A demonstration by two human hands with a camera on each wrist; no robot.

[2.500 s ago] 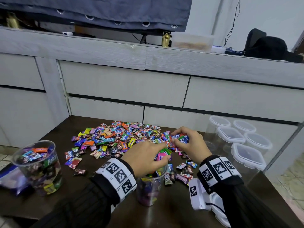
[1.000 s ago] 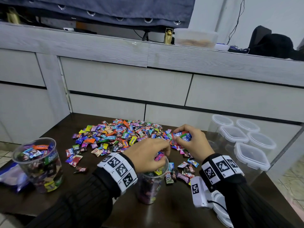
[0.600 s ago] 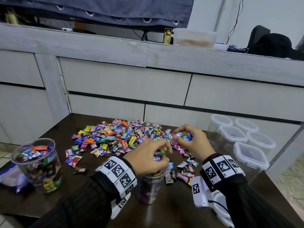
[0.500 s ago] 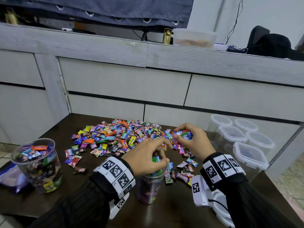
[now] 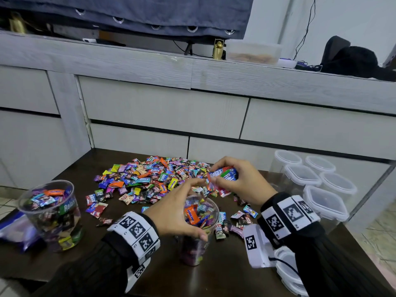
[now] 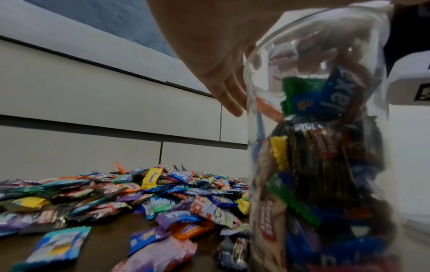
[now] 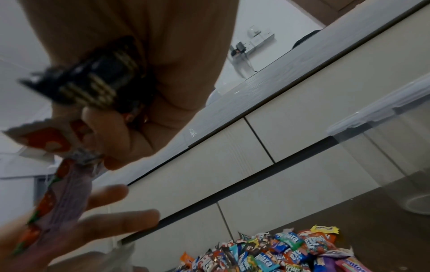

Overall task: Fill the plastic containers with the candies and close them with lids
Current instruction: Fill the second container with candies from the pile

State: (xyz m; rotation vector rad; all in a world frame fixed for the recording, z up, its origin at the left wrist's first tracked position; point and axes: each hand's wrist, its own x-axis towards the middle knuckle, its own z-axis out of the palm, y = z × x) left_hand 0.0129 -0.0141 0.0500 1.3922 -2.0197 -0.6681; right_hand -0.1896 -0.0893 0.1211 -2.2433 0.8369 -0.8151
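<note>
A clear plastic container [image 5: 194,249], nearly full of wrapped candies, stands near the front of the dark table [image 5: 216,279]; it fills the right half of the left wrist view [image 6: 321,165]. My left hand [image 5: 177,211] arches over its mouth, thumb along the near rim. Its fingers [image 6: 227,95] stretch past the far rim with nothing between them. My right hand [image 5: 242,185] hovers just beyond and grips a handful of candies [image 5: 225,175], a pink wrapper [image 7: 65,193] hanging from it. The loose candy pile [image 5: 150,179] lies behind the container.
A second container [image 5: 49,213] full of candies stands at the front left beside a blue bag [image 5: 15,230]. Several empty lidded containers [image 5: 325,200] cluster at the right edge. White lids [image 5: 287,275] lie under my right wrist. Grey drawers [image 5: 162,108] back the table.
My left hand pinched a green candy over the container, let it fall in, and now spreads its fingers. My right hand has lifted slightly with its handful.
</note>
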